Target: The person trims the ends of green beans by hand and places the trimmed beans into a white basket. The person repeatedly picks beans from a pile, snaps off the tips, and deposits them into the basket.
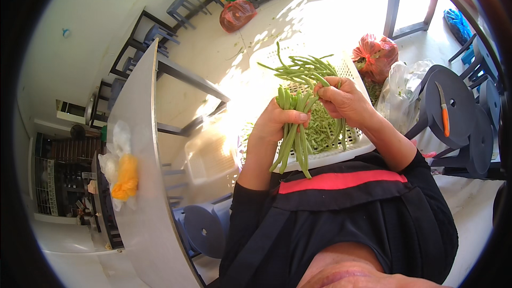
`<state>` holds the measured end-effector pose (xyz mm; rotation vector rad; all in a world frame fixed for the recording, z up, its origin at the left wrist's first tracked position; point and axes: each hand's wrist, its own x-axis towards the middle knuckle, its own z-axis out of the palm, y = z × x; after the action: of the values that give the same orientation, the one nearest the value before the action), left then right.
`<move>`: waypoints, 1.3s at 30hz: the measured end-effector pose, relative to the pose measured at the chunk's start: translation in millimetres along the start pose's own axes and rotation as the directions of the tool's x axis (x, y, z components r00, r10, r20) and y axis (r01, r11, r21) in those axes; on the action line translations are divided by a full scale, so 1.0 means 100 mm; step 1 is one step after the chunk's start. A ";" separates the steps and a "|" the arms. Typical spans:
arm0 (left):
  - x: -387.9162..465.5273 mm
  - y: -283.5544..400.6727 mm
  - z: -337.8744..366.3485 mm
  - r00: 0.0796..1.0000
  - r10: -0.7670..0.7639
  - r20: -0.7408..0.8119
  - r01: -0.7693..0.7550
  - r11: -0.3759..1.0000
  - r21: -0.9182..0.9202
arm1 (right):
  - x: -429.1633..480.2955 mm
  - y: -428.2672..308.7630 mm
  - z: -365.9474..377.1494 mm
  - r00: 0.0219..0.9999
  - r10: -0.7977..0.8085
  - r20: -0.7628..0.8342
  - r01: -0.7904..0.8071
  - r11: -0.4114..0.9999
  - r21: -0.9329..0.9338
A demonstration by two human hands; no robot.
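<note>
My left hand [274,122] is closed around a bunch of long green beans [296,144], their ends hanging below the fist. Close beside it, my right hand [340,98] pinches bean ends between thumb and fingers at the top of the bunch. A few beans also hang beneath the right hand, though their grip is partly hidden. Both hands are above a white perforated plastic basket [356,74] in front of my lap. Short bean pieces [324,128] lie in the basket, and long whole beans [300,68] are heaped at its far side.
On a grey plastic stool [452,104] to the right lies a small knife with an orange handle [445,120]. Red plastic bags [378,58] and a clear bag [404,88] sit beside the basket. A grey table [140,232] holding an orange bag [126,176] stands left.
</note>
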<state>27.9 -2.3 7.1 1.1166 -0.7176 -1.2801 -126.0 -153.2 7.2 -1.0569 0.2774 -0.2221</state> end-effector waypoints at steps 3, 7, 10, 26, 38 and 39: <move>0.03 -0.03 0.03 0.990 0.096 0.103 -0.062 0.952 -0.300 | 0.03 -0.01 0.08 0.996 0.064 -0.062 -0.063 0.998 0.027; -0.04 -0.02 0.08 0.994 0.077 -0.075 -0.085 0.990 -0.113 | -0.02 0.04 0.23 0.948 -0.281 0.152 0.319 0.868 -0.380; -0.05 0.03 0.12 0.984 0.157 -0.088 -0.172 0.965 -0.200 | -0.05 0.05 0.23 0.944 -0.327 -0.029 0.236 0.737 -0.634; -0.03 0.16 0.19 0.761 0.296 -0.577 -0.326 0.944 0.053 | -0.07 0.19 0.18 0.981 -0.175 0.079 0.184 0.742 -0.645; 0.02 0.21 -0.10 0.623 0.273 -0.733 -0.450 0.891 -0.050 | -0.12 0.18 0.15 0.975 -0.192 0.113 0.218 0.712 -0.667; 0.02 0.22 -0.19 0.605 0.249 -0.757 -0.460 0.885 -0.076 | -0.13 0.19 0.15 0.979 -0.190 0.078 0.197 0.757 -0.623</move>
<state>53.6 -0.9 20.4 1.0695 -0.1228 -0.4632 -132.3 -128.4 -0.8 -1.7644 0.2358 -0.3217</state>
